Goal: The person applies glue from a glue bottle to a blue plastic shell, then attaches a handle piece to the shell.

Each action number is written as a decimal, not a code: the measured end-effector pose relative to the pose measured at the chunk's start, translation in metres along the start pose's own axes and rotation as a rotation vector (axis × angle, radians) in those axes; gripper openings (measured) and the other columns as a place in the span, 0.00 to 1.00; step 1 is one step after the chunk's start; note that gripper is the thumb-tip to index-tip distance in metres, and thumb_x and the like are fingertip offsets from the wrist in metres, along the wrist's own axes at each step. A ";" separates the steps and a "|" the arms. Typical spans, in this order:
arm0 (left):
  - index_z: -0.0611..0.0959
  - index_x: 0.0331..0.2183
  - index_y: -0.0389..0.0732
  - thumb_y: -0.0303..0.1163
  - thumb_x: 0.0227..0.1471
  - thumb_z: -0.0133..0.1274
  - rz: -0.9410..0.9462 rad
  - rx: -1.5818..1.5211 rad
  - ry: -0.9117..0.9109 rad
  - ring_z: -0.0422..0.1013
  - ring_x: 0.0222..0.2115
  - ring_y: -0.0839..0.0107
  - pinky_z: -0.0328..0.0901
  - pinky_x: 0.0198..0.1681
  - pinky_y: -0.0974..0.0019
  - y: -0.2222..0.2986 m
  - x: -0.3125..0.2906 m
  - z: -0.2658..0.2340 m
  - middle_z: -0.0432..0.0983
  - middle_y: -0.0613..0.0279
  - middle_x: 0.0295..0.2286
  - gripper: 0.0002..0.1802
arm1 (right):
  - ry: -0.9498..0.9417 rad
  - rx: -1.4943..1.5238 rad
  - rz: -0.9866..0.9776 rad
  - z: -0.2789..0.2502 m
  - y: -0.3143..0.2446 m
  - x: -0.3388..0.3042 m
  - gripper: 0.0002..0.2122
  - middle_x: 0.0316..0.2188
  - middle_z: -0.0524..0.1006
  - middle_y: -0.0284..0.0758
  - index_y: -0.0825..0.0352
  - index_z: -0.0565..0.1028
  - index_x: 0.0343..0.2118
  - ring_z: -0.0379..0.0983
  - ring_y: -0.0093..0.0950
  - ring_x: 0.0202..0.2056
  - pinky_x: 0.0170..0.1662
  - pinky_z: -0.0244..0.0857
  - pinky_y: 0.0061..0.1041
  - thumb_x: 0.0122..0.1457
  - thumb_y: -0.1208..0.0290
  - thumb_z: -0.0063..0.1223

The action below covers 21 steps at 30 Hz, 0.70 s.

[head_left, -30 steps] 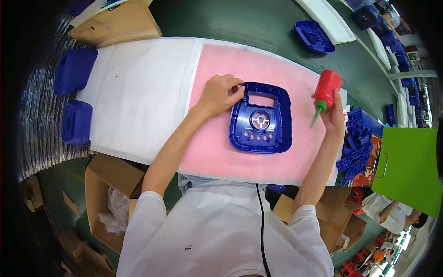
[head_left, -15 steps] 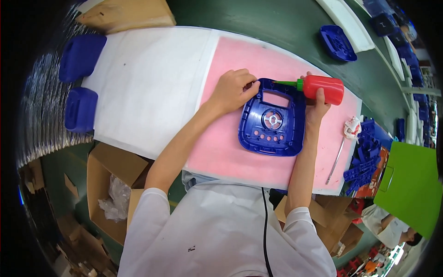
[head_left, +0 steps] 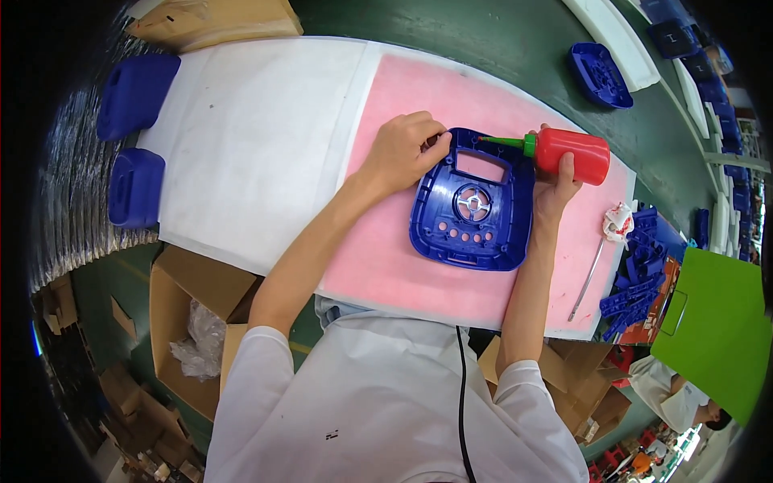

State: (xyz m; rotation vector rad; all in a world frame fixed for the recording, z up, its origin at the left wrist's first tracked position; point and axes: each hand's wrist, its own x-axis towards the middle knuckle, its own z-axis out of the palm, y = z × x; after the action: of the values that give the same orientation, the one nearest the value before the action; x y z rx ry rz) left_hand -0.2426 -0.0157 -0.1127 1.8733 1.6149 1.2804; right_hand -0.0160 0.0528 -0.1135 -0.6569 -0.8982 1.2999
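Note:
A blue plastic housing panel (head_left: pixel 475 241) with a window, a round spoked hole and a row of small holes lies on the pink mat (head_left: pixel 378 258). My left hand (head_left: pixel 405 151) grips its far left corner, fingers curled. Held sideways in my right hand (head_left: pixel 557 185) is a red squeeze bottle (head_left: pixel 574 156) with a green tapered nozzle. The nozzle points left, its tip over the panel's far edge, near the window. Whether the tip touches the plastic I cannot tell.
Small blue parts (head_left: pixel 636 278) are heaped at the right, beside a thin metal rod (head_left: pixel 588 282) and a stained crumpled tissue (head_left: pixel 617 221). Two blue housings (head_left: pixel 135 189) stand at the left edge. Another blue panel (head_left: pixel 600 75) lies far right. An open carton (head_left: pixel 181 322) sits below left.
The panel has tilted slightly, its near edge shifting left. The bottle and my right hand have moved a little to the right. Both hands keep their holds.

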 end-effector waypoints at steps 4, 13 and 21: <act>0.81 0.23 0.37 0.35 0.49 0.53 -0.004 -0.008 -0.004 0.70 0.21 0.59 0.64 0.27 0.59 0.000 0.001 0.000 0.73 0.57 0.20 0.11 | -0.004 -0.012 -0.013 0.001 0.001 0.001 0.24 0.43 0.74 0.53 0.72 0.63 0.51 0.76 0.44 0.41 0.45 0.73 0.39 0.56 0.67 0.58; 0.81 0.22 0.37 0.36 0.49 0.53 0.001 -0.014 -0.005 0.70 0.21 0.58 0.64 0.28 0.59 -0.001 0.000 0.000 0.73 0.57 0.20 0.12 | -0.002 -0.090 -0.081 -0.003 0.005 0.003 0.22 0.41 0.74 0.47 0.71 0.64 0.49 0.76 0.41 0.42 0.44 0.74 0.37 0.56 0.70 0.59; 0.81 0.27 0.33 0.32 0.51 0.54 0.028 0.022 -0.035 0.68 0.20 0.66 0.62 0.24 0.65 -0.003 0.000 -0.001 0.71 0.57 0.20 0.10 | -0.001 -0.106 -0.065 0.000 0.002 0.003 0.20 0.41 0.75 0.47 0.71 0.65 0.49 0.75 0.40 0.42 0.45 0.74 0.36 0.56 0.70 0.58</act>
State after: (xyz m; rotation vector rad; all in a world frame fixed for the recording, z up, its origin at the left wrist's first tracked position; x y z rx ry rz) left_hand -0.2451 -0.0155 -0.1142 1.9269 1.5970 1.2387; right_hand -0.0166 0.0565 -0.1142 -0.7040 -0.9868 1.2009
